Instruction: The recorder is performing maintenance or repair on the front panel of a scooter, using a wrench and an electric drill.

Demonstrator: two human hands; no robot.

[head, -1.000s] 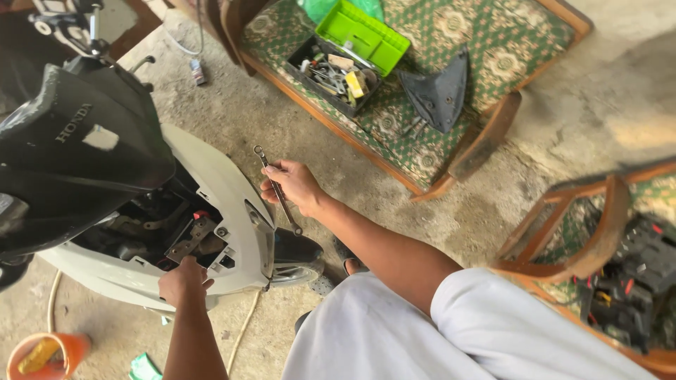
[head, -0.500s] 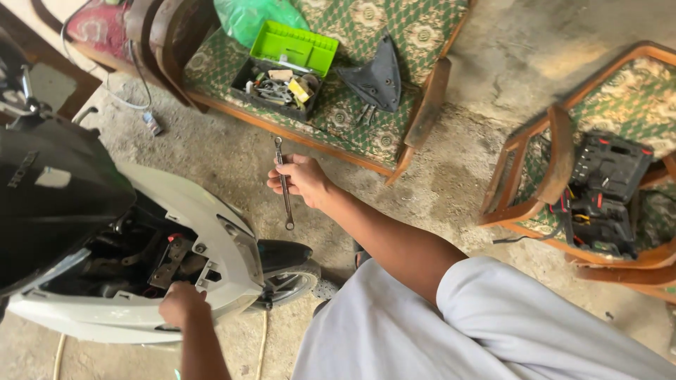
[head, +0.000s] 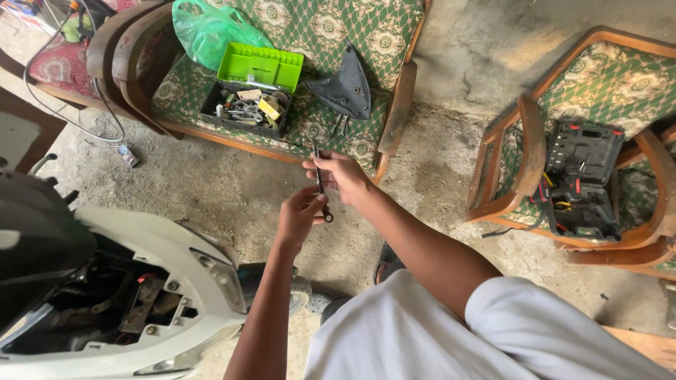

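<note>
Two hands meet on one wrench above the floor: the right hand pinches its shaft upright, the left hand closes on its lower end, clear of the scooter.

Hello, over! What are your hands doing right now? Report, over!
Right hand grips the slim metal wrench mid-shaft. Left hand pinches its lower end. Both held above the concrete floor, white scooter at left. Nothing in the way.

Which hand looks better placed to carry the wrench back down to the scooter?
Probably the right hand: it grips the wrench along its shaft, while the left hand only touches its lower end. The scooter lies nearer the left.
</note>
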